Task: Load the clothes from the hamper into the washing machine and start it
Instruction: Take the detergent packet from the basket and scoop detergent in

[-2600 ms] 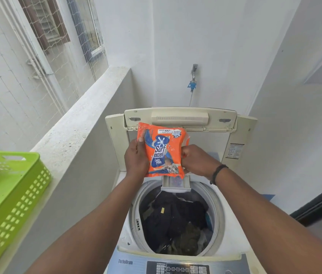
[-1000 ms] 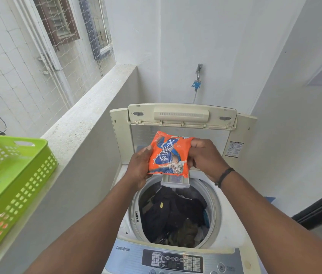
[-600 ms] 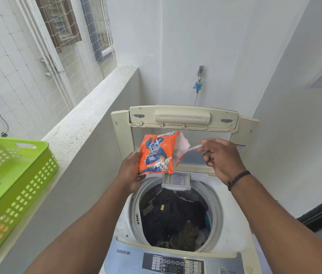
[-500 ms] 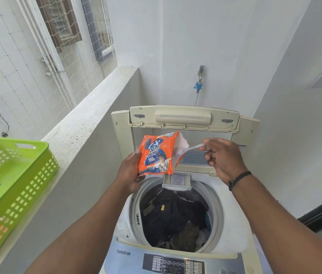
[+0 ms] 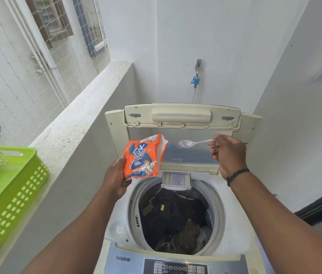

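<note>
The top-loading washing machine [image 5: 233,230] stands open, its lid [image 5: 182,117] folded up at the back. Dark clothes [image 5: 174,216] fill the drum. A small detergent drawer [image 5: 176,179] at the drum's rear rim holds some powder. My left hand [image 5: 116,178] grips an opened orange detergent packet [image 5: 142,157] above the drum's left rear edge. My right hand [image 5: 228,153] pinches a clear plastic spoon [image 5: 193,143] loaded with powder, held level to the right of the packet and above the drawer. The green hamper [image 5: 4,186] sits on the ledge at the left.
A concrete ledge [image 5: 71,127] runs along the left of the machine, with netting and a window beyond. A tap [image 5: 196,76] with a hose is on the back wall. The control panel [image 5: 176,266] lies along the machine's front edge.
My right hand has drawn the spoon out of the packet, filled with powder, and moved it to the right. The left hand holds the packet slightly lower and more to the left.
</note>
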